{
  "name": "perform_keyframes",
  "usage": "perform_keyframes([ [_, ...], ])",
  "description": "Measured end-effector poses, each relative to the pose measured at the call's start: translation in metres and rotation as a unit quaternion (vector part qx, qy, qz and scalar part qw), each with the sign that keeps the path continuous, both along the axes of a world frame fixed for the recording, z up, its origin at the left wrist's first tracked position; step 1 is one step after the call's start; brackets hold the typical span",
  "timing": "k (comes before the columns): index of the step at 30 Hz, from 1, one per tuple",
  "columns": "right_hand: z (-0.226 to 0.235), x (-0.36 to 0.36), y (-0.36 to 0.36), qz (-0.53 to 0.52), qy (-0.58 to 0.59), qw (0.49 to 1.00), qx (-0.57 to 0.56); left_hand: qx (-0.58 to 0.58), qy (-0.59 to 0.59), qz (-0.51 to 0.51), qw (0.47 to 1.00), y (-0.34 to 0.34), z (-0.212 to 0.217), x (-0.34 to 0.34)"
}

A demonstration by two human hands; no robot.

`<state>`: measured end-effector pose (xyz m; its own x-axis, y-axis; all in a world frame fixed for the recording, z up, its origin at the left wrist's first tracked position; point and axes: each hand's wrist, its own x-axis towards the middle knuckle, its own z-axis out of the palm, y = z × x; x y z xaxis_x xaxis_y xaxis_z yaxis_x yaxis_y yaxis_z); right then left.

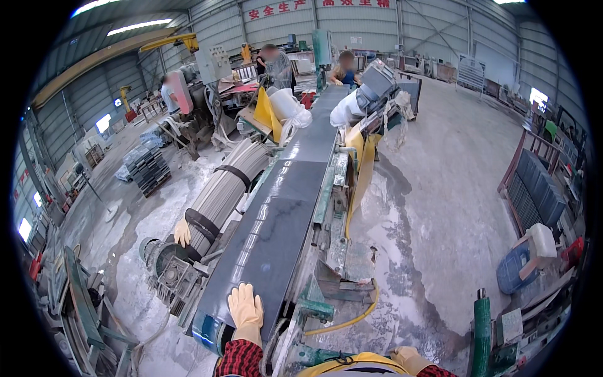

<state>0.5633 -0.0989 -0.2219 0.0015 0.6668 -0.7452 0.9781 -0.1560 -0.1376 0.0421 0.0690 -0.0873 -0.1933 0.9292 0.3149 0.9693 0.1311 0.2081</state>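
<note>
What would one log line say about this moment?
Left hand: gloved, on dark slab | Right hand: gloved, beside yellow garment | Loose glove: near machinery

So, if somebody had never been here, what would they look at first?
Probably the long, dark, shiny surface running up the middle, with the gloved left hand spread on its near end. Then maybe the fat pale bundle, wrapped in black bands, left of it, and the bright yellow flap farther back on that side.

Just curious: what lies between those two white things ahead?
The dark slab row, bare there, in the head view; the left hand touches its near end.
</note>
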Motion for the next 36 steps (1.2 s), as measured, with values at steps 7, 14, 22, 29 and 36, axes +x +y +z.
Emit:
perform_keyframes([
  [7,0.006,-0.004,0.001,-0.003,0.005,1.0,0.014,0.002,0.005,0.0,1.0,-0.006,0.002,-0.001],
  [14,-0.007,0.002,-0.003,-0.006,0.013,1.0,0.023,-0.008,-0.008,0.006,1.0,-0.01,0.0,-0.002],
  [22,-0.017,0.006,-0.004,-0.008,0.033,0.999,0.037,-0.004,-0.002,0.005,1.0,-0.014,-0.004,-0.006],
  [29,-0.019,0.009,-0.006,-0.017,0.051,0.997,0.052,0.004,0.009,0.002,1.0,-0.018,-0.006,-0.008],
  [36,-0.021,0.006,-0.006,-0.011,0.03,0.998,0.054,0.001,0.005,-0.001,1.0,-0.024,-0.004,-0.009],
])
